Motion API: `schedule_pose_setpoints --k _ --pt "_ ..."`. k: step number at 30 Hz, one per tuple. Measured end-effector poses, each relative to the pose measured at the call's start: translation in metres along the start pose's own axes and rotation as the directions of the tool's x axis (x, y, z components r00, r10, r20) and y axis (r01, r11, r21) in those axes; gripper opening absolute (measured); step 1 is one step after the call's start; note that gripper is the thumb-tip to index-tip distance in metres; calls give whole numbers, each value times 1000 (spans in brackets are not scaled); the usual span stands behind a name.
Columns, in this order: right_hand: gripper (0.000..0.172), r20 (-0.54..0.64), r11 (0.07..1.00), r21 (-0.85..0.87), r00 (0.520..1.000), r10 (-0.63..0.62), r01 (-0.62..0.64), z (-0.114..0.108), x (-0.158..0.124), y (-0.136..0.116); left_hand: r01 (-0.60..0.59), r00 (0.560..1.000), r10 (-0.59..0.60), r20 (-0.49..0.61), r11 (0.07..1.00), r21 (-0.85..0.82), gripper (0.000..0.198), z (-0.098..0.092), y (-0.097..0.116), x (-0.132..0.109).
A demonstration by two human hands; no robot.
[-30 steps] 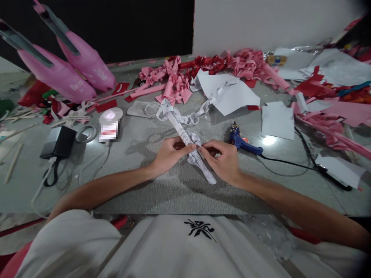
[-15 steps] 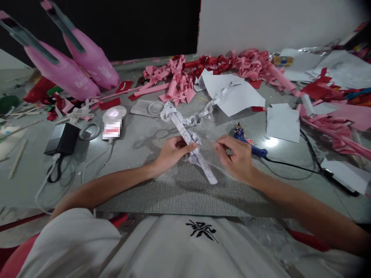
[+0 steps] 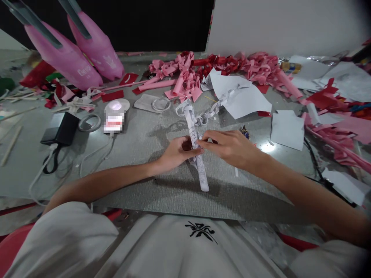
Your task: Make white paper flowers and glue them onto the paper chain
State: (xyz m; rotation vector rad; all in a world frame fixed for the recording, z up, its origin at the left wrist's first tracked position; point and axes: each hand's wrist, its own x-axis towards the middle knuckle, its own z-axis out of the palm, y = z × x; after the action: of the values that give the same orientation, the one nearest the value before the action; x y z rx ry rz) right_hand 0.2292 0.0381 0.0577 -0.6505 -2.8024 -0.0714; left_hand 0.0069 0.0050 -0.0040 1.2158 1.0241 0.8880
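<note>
A rolled white printed-paper stick lies over the grey mat, with paper loops at its far end. My left hand is curled around its middle from the left. My right hand has come over from the right, and its fingertips pinch the paper wrapping on the stick beside the left hand's thumb. A chain of white paper rings trails from the stick's top toward the back right.
A blue glue gun is mostly hidden behind my right hand; its black cord runs right. White sheets, pink and red paper bows, pink bags, a black adapter and tape rolls surround the mat.
My right hand, which had pulled away to the right half a second ago, has returned to the stick. The stick now points more straight toward me.
</note>
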Motion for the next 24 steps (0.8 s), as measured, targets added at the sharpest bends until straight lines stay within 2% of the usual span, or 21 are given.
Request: schedule_pose_setpoints --k 6,10,17,21,24 --pt "29 204 982 -139 974 -101 131 -10 17 6 15 1000 -16 19 1000 24 41 0 -3 1" --pt "28 224 980 -149 970 -93 129 -12 19 5 38 999 -38 12 999 7 44 1 -1 2" --pt "25 112 998 -42 993 -45 50 -10 13 12 18 1000 -18 10 1000 -18 40 1 5 2" --pt "24 -56 982 126 987 149 -141 -14 9 16 59 998 -60 -24 997 -50 40 1 4 3" --pt "18 -188 927 256 926 326 -274 -23 4 17 80 996 -83 -33 994 -70 41 0 1 5"
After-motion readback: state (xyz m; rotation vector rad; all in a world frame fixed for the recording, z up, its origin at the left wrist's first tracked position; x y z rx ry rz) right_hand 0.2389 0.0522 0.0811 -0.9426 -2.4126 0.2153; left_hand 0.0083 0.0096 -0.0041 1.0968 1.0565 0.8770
